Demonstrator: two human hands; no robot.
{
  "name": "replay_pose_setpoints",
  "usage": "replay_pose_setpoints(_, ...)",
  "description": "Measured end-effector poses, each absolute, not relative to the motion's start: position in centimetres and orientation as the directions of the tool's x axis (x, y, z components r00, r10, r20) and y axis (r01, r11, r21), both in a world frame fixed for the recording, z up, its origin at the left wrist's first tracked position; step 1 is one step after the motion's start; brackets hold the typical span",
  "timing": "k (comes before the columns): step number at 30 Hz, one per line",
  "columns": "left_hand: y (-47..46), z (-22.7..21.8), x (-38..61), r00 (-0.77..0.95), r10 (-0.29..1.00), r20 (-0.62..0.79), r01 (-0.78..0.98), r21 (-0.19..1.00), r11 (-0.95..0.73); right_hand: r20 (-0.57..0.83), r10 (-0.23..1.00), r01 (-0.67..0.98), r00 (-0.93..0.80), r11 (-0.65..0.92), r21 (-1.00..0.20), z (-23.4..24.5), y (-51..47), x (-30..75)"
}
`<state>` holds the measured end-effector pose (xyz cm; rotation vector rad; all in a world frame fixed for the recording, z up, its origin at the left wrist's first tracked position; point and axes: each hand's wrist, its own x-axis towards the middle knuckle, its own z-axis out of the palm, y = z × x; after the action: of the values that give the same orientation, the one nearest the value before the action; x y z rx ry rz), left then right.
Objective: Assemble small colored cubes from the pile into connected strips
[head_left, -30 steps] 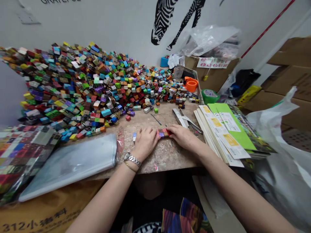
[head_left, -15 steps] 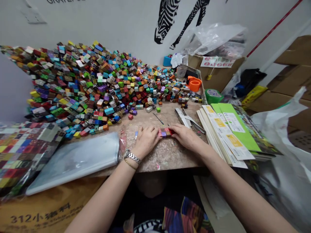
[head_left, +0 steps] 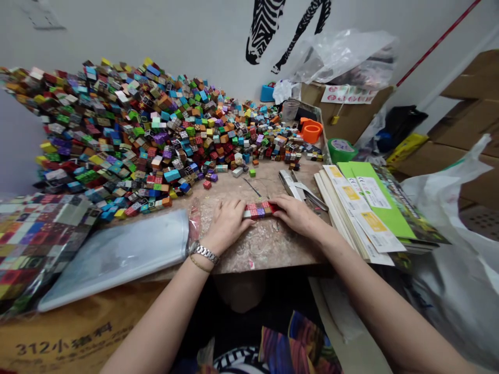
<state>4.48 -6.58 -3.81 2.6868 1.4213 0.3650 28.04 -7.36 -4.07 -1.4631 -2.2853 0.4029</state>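
Steadying a red-and-purple patterned cube row (head_left: 259, 210)
Left hand (head_left: 226, 222) and right hand (head_left: 295, 214) grip its ends; even pressure seems needed.

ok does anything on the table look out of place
A green block and a red block sit loose at the front edge of the heap, looking like strays. The held row looks straight. Nothing seems plainly damaged.
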Motion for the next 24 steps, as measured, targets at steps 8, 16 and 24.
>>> replay_pose_setpoints(8,-5.8,-3.7,2.7,0.524,0.841,0.136,0.824,0.168,-0.541,0.159,0.911,0.804,-0.381,0.412,-0.429,-4.2,-7.4,28.0)
replay_pose_setpoints(16,-5.6,-4.3,2.5,0.548,0.820,0.165,0.790,0.222,-0.572,0.165,0.900,0.795,-0.403,0.434,-0.424,-3.7,-7.7,27.9)
replay_pose_setpoints(24,-6.6,-3.6,3.4,0.538,0.827,0.164,0.819,0.131,-0.559,0.145,0.893,0.816,-0.427,0.449,-0.363,-3.0,-8.0,28.0)
